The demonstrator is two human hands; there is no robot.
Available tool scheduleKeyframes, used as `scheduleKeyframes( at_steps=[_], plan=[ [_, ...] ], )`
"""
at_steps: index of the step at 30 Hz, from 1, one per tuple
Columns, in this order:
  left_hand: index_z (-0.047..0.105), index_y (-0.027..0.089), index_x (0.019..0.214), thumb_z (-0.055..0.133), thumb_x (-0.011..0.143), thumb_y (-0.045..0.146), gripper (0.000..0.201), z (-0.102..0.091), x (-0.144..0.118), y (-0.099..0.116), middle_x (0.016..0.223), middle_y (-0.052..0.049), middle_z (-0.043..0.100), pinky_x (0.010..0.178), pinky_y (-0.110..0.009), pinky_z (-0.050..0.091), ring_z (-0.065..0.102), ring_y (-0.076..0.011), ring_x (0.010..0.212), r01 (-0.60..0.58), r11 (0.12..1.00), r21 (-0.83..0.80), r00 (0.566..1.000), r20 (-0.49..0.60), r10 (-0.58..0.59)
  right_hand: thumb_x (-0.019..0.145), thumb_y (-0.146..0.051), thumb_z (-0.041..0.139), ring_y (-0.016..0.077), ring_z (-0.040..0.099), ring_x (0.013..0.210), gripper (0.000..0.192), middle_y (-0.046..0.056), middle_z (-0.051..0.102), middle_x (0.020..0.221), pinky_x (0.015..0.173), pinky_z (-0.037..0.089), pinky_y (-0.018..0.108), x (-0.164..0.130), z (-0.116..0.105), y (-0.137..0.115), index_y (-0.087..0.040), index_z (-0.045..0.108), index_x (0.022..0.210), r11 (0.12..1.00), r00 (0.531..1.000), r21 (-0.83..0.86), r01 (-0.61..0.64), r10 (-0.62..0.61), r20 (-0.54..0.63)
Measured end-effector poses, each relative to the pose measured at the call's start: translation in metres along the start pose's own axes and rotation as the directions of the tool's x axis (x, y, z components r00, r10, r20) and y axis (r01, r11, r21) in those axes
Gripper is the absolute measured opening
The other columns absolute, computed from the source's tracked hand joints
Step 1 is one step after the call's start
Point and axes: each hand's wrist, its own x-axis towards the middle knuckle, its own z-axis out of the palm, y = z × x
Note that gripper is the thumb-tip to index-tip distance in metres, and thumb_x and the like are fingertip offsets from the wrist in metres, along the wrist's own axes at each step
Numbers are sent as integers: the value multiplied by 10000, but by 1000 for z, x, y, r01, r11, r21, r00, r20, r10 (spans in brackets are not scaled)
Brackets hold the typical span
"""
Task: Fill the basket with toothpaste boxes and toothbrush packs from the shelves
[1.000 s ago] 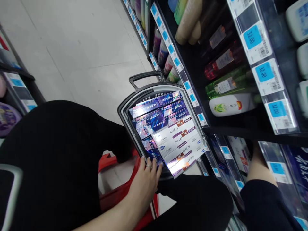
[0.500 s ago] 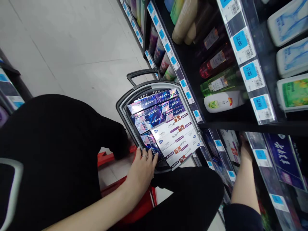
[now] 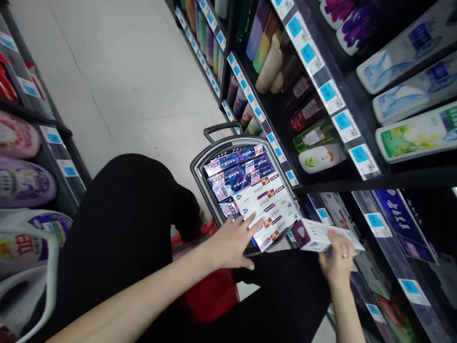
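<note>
My right hand [image 3: 338, 255] grips a white toothpaste-style box [image 3: 316, 233] with a purple end, held just outside the shelf and right of the shopping basket [image 3: 195, 164]. Over the basket's near part, my left hand [image 3: 233, 238] is spread, fingers apart, its fingertips over the packed boxes; whether they touch cannot be seen. Inside the basket lie several shiny dark blue boxes [image 3: 233, 180] at the far and left side. Several white boxes [image 3: 262, 195] with orange "50" marks lie in rows nearer me. The basket's black handle [image 3: 217, 127] points away.
Shelves with blue price tags [image 3: 358, 153] line the right, holding white bottles [image 3: 410, 136] and a purple box [image 3: 407, 224]. On the left shelf stand detergent bottles [image 3: 26, 181]. A red object [image 3: 210, 295] lies between my legs. Grey floor tiles [image 3: 117, 71] stretch ahead.
My right hand has come out of the lower shelf with a white box. My left hand has moved from the basket's near edge over the boxes, fingers spreading. The view has shifted.
</note>
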Motion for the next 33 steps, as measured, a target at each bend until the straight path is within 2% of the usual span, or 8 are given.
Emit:
scheduleKeyframes(
  at_steps=[3, 7, 10, 13, 16, 18, 22, 33],
  plan=[
    [88, 232, 1486, 709, 657, 538, 1080, -23, -3, 0, 1546, -139, 190, 1070, -421, 303, 269, -321, 1375, -223, 953, -205, 967, -168, 190, 821, -243, 529, 275, 553, 1109, 429, 108, 603, 1165, 932, 459, 478, 19, -21, -69, -238, 464, 1244, 936, 965, 352, -22, -72, 252],
    [559, 162, 1171, 745, 628, 492, 661, -35, -1, -9, 1129, -96, 641, 908, -399, 468, 594, -285, 1046, -249, 818, -518, 960, -242, 139, 823, -380, 574, 271, 553, 1124, 482, 88, 593, 1222, 954, 453, 424, 55, -21, -129, -247, 494, 1279, 702, 866, 649, -295, -90, 491],
    [578, 140, 990, 750, 612, 438, 511, -29, 2, -25, 912, -73, 682, 716, -394, 549, 661, -259, 820, -149, 551, -821, 961, -251, -113, 801, -474, 582, 250, 610, 997, 500, 85, 655, 1066, 920, 467, 401, 58, -1, -133, -206, 549, 1222, 432, 834, 746, -507, 26, 552],
    [539, 136, 1000, 754, 604, 360, 503, -24, 3, -45, 820, -76, 691, 636, -405, 574, 683, -245, 682, -72, 265, -962, 935, -158, -318, 702, -550, 658, 233, 638, 853, 541, 75, 666, 936, 818, 510, 393, 37, 27, -118, -194, 606, 1106, 162, 748, 730, -664, 157, 645],
    [536, 124, 1004, 734, 633, 304, 457, -20, 4, -61, 800, -104, 702, 632, -386, 581, 699, -258, 664, -91, 178, -980, 888, -161, -431, 668, -568, 685, 193, 647, 701, 555, 41, 646, 851, 714, 543, 381, 18, 49, -108, -225, 579, 1092, -211, 651, 690, -692, 230, 723],
    [539, 118, 997, 715, 654, 281, 418, -15, 5, -67, 803, -118, 710, 643, -373, 583, 707, -267, 681, -120, 149, -981, 868, -177, -465, 644, -536, 726, 170, 645, 639, 528, 9, 620, 791, 682, 555, 359, 15, 60, -110, -232, 558, 1041, -379, 624, 664, -644, 241, 743],
    [528, 124, 1016, 697, 676, 248, 399, -3, 8, -69, 824, -121, 716, 682, -385, 582, 711, -271, 717, -152, 98, -983, 858, -181, -480, 593, -503, 776, 176, 657, 627, 531, 0, 609, 764, 619, 565, 321, 23, 81, -120, -225, 509, 959, -464, 594, 633, -620, 250, 765],
    [627, 91, 870, 683, 686, 203, 223, 6, 15, -65, 858, -139, 717, 720, -350, 565, 682, -247, 849, -175, 149, -973, 896, -220, -386, 556, -502, 750, 172, 607, 631, 526, 12, 611, 785, 533, 524, 294, 23, 108, -103, -224, 544, 953, -462, 574, 766, -447, 510, 641]
  ],
)
